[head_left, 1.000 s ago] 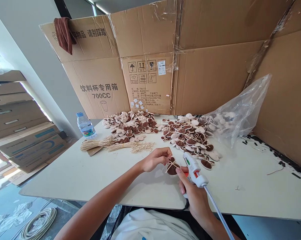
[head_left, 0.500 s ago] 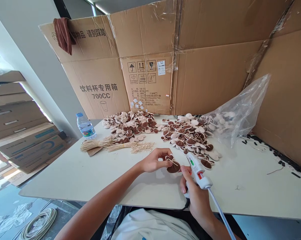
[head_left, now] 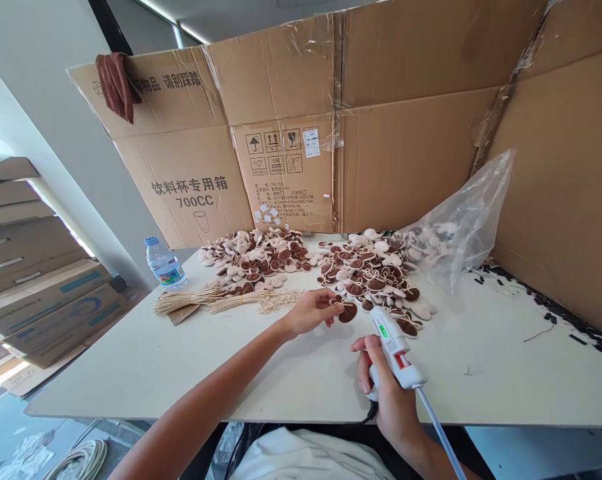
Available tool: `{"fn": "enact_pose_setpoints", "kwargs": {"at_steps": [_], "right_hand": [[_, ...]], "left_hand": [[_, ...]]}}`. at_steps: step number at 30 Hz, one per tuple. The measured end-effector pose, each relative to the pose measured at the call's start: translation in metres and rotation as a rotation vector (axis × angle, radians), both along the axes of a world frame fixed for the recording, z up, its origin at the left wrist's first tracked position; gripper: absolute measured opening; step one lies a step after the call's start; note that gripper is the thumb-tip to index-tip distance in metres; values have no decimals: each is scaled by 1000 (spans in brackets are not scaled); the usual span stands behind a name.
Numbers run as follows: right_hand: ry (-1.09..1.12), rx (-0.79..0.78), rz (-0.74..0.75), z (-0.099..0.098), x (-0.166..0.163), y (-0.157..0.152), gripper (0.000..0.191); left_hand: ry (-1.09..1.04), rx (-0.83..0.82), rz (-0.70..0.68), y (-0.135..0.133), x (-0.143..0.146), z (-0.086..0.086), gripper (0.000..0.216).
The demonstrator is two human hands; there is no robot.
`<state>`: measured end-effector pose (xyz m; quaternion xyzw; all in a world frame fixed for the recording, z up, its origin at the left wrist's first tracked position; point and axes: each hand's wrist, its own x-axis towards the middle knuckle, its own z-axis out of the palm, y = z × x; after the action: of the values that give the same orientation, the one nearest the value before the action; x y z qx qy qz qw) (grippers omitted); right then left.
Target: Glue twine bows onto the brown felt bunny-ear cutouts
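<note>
My left hand [head_left: 315, 311] pinches a small brown felt piece with a pale string bow [head_left: 347, 311] and holds it just above the white table. Wrapped around the handle of a white hot glue gun [head_left: 393, 347] is my right hand [head_left: 387, 383]; a clear glue stick [head_left: 439, 427] sticks out of the gun's back end. The gun's nozzle end points away from me, towards a pile of brown and cream felt pieces [head_left: 375, 273], many with bows. A gap separates the gun from the felt piece in my left hand.
Another felt pile [head_left: 261, 257] lies at the back left, behind bundles of pale strings [head_left: 191, 300]. A water bottle [head_left: 165, 265] stands at the left. At the right are a clear plastic bag [head_left: 473, 227] and black scraps [head_left: 555, 317]. Cardboard [head_left: 405, 147] walls the back.
My left hand has moved slightly away from me with the felt piece. The right hand's fingers have come off it, and the glue gun now sits farther from it. The view has shifted a little.
</note>
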<state>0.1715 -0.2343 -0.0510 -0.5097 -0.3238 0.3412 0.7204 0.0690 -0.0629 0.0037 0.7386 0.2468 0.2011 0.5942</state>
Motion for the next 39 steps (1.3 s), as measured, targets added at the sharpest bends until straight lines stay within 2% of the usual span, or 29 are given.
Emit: {"fn": "enact_pose_setpoints", "kwargs": {"at_steps": [2, 5, 9, 12, 14, 17, 21, 26, 30, 34, 39], "right_hand": [[-6, 22, -4, -3, 0, 1, 38], [-15, 34, -7, -4, 0, 1, 35], [1, -6, -4, 8, 0, -3, 36], [-9, -66, 39, 17, 1, -6, 37], [-9, -53, 49, 19, 1, -6, 38], [2, -52, 73, 12, 1, -3, 38], [-2, -19, 53, 1, 0, 1, 39], [18, -2, 95, -3, 1, 3, 36], [16, -17, 98, -2, 3, 3, 36], [37, -25, 125, -2, 4, 1, 33], [54, -53, 124, 3, 3, 0, 35]], "left_hand": [[20, -10, 24, 9, 16, 4, 45], [-31, -33, 70, 24, 51, 23, 50], [-98, -122, 160, 45, 96, 49, 55], [57, 75, 304, 59, 102, 51, 54], [152, 301, 327, 70, 88, 46, 44], [295, 641, 317, 88, 47, 34, 26], [521, 878, 414, 111, -18, 19, 24], [613, 989, 572, 124, -74, 0, 27], [658, 1008, 615, 132, -91, -14, 30], [741, 1067, 603, 136, -91, -25, 40], [646, 1124, 549, 126, -83, -23, 26]]}}
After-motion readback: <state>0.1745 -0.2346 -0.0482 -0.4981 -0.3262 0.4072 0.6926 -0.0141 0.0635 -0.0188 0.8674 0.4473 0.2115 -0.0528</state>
